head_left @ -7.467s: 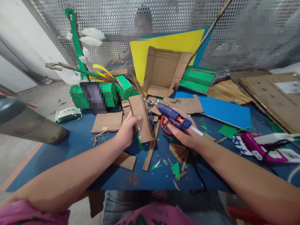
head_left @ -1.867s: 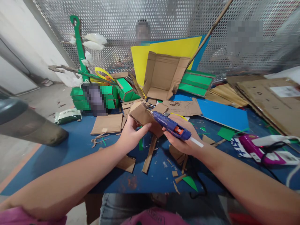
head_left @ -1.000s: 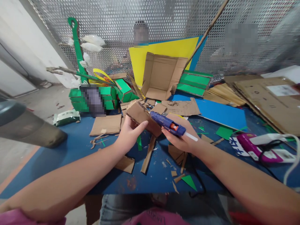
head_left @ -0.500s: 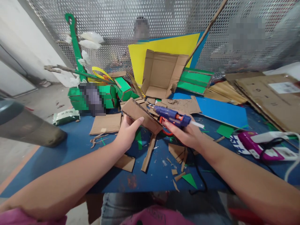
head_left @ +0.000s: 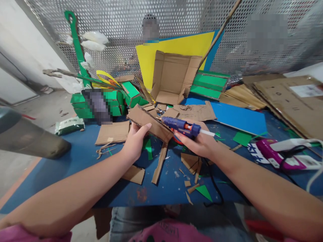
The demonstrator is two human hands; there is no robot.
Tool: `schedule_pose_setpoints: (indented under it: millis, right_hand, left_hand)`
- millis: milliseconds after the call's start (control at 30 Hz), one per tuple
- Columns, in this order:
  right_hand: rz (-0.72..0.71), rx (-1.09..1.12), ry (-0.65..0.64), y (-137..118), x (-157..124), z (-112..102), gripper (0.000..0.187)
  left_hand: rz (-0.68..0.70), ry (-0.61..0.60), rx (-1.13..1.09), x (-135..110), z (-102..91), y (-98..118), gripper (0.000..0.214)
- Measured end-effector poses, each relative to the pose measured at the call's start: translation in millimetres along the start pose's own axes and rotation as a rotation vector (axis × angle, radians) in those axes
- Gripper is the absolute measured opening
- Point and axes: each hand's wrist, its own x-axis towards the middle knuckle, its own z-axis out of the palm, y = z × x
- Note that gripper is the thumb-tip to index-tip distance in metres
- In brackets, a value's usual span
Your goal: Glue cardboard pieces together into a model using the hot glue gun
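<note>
My left hand (head_left: 135, 143) grips a flat brown cardboard piece (head_left: 148, 122) from below, thumb on top, holding it tilted above the blue table (head_left: 75, 151). My right hand (head_left: 199, 143) is closed round a blue hot glue gun (head_left: 180, 125) with an orange trigger and a white glue stick at its back. The gun's nozzle points left and touches the upper right edge of the cardboard piece. A red scissor handle (head_left: 176, 140) shows just under the gun.
Cardboard scraps, a long cardboard strip (head_left: 158, 164) and green paper bits litter the table. Green boxes (head_left: 118, 99), an open cardboard box (head_left: 171, 79) and yellow sheet stand behind. A purple tool (head_left: 277, 156) with cables lies right. Perforated metal screen at the back.
The cardboard piece has been turned from nearly upright to lying flatter and tilted. The glue gun's nozzle moved to its upper edge and now rests more level.
</note>
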Motion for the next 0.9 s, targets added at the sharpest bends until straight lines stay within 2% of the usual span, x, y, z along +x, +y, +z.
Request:
schedule_pose_setpoints:
  millis: [100, 200, 367, 600, 767, 900]
  right_hand:
    - [0.021, 0.024, -0.008, 1.9, -0.9, 0.2, 0.019]
    - [0.113, 0.098, -0.024, 4.6, -2.4, 0.4, 0.023]
    - [0.175, 0.234, 0.023, 15.8, -7.1, -0.1, 0.029]
    - [0.061, 0.152, -0.072, 9.4, -6.6, -10.0, 0.018]
    - [-0.109, 0.103, -0.117, -1.3, 2.9, -20.0, 0.007]
    - [-0.155, 0.071, -0.155, -4.0, 7.6, -25.9, 0.011]
  left_hand:
    - [-0.036, 0.047, -0.074, 3.9, -1.6, -2.0, 0.053]
    - [-0.071, 0.071, -0.142, 5.9, 0.3, 0.4, 0.053]
    - [-0.084, 0.13, -0.217, 5.2, 6.3, 7.6, 0.045]
    - [-0.089, 0.173, -0.296, 5.8, 6.3, 9.1, 0.044]
    - [-0.103, 0.199, -0.33, 5.4, 5.5, 11.8, 0.043]
    - [-0.095, 0.18, -0.308, 4.2, 4.7, 13.0, 0.044]
